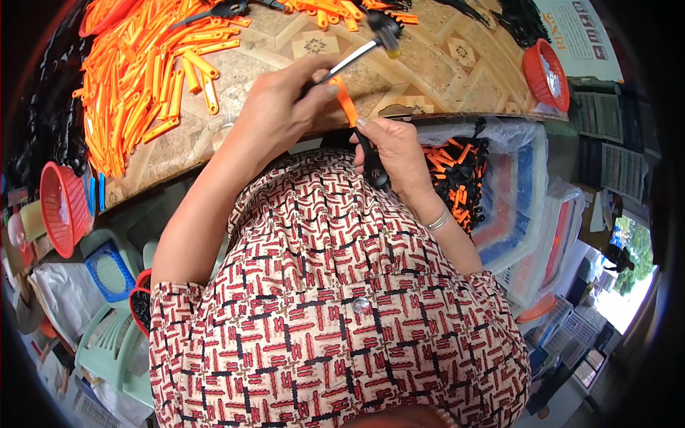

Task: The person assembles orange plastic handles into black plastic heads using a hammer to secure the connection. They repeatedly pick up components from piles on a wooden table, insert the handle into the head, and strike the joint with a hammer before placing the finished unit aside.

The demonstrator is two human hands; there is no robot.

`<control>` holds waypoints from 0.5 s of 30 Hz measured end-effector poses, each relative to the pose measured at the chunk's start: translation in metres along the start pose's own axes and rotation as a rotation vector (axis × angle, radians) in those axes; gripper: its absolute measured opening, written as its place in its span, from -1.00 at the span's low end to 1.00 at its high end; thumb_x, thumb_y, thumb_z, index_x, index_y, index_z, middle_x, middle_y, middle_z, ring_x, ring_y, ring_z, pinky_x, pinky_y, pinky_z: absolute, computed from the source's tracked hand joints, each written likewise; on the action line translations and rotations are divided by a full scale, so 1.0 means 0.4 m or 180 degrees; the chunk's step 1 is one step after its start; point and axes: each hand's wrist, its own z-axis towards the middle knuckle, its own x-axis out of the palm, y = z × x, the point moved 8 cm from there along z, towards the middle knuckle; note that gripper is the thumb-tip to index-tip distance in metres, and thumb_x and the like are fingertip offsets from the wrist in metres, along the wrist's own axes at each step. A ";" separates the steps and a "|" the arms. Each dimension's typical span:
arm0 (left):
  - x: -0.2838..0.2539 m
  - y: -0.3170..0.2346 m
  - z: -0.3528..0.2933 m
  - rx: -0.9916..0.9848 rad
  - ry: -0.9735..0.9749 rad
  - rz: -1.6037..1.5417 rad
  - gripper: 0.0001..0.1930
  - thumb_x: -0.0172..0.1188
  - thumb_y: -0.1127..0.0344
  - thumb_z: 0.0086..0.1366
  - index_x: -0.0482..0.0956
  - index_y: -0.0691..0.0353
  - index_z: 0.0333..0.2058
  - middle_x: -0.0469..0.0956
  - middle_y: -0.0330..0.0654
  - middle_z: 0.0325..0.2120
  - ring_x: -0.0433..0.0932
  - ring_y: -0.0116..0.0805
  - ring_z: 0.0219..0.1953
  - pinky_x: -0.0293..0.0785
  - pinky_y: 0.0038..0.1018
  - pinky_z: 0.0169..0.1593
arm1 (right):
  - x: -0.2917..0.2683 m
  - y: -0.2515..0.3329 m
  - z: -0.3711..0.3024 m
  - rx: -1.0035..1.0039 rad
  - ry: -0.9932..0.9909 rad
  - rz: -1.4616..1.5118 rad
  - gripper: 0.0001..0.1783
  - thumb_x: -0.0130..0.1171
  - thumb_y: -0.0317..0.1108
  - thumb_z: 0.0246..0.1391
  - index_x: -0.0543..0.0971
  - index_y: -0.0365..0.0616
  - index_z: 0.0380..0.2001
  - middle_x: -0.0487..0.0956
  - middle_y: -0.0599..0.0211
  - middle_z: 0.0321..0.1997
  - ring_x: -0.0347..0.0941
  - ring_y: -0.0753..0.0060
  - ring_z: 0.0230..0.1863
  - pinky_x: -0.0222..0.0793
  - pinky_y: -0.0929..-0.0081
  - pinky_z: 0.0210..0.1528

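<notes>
Orange-and-black utensil (347,105): we find the right hand (396,148) closed around it, by the table (428,80) edge. We note the left hand (285,98) gripping a black-headed tool (384,30), hands apart. Orange handles (135,93) lie heaped at left.

A shiny-shafted black utensil (354,58) slants near a tilted orange-and-black tool (347,105).

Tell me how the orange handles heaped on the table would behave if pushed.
The orange handles would probably spread apart rather than shift as one, since they lie loose and crisscrossed. Each looks stiff, as none visibly sags. Singly they seem likelier to slide than roll, being slim and flattish.
</notes>
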 end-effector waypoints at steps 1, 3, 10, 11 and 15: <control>-0.023 -0.019 -0.029 0.0199 -0.0243 -0.0043 -0.61 0.26 0.26 0.43 0.57 0.18 0.19 0.61 -0.17 -0.43 0.59 -0.44 -0.43 0.52 -0.43 -0.34 | 0.000 0.001 -0.002 0.0021 0.0026 0.0062 -0.68 0.19 -0.25 0.36 0.65 -0.29 -0.41 0.61 0.30 -0.62 0.51 0.57 -0.67 0.38 0.67 -0.61; -0.068 -0.058 -0.099 0.0605 -0.0741 -0.0154 -0.63 0.24 0.30 0.44 0.59 0.17 0.18 0.65 -0.16 -0.38 0.61 -0.39 -0.43 0.52 -0.38 -0.34 | 0.002 -0.004 -0.007 0.0034 0.0027 0.0215 -0.68 0.19 -0.27 0.36 0.65 -0.30 -0.40 0.61 0.30 -0.62 0.52 0.56 -0.66 0.38 0.66 -0.61; -0.036 -0.046 -0.148 0.0626 -0.0423 0.1365 -0.56 0.32 0.49 0.30 0.62 0.09 0.16 0.59 -0.06 -0.45 0.62 -0.11 -0.49 0.55 -0.28 -0.36 | -0.002 -0.002 -0.010 -0.0074 0.0169 0.0181 -0.69 0.16 -0.30 0.36 0.66 -0.34 -0.38 0.61 0.29 -0.62 0.52 0.56 -0.64 0.42 0.63 -0.55; -0.051 -0.068 -0.156 0.0795 -0.0733 0.0951 -0.55 0.31 0.51 0.29 0.62 0.11 0.15 0.59 -0.06 -0.45 0.62 -0.12 -0.49 0.54 -0.28 -0.36 | -0.001 0.003 -0.009 -0.0095 0.0124 0.0154 -0.69 0.16 -0.30 0.36 0.65 -0.34 -0.38 0.62 0.29 -0.62 0.52 0.56 -0.64 0.41 0.62 -0.55; -0.087 -0.137 -0.195 0.1517 -0.1344 0.0997 -0.54 0.32 0.54 0.26 0.63 0.13 0.14 0.56 -0.11 -0.46 0.59 -0.18 -0.46 0.51 -0.29 -0.34 | -0.001 0.001 -0.009 -0.0070 0.0110 0.0045 -0.68 0.16 -0.28 0.37 0.65 -0.33 -0.38 0.61 0.31 -0.62 0.50 0.57 -0.65 0.39 0.62 -0.56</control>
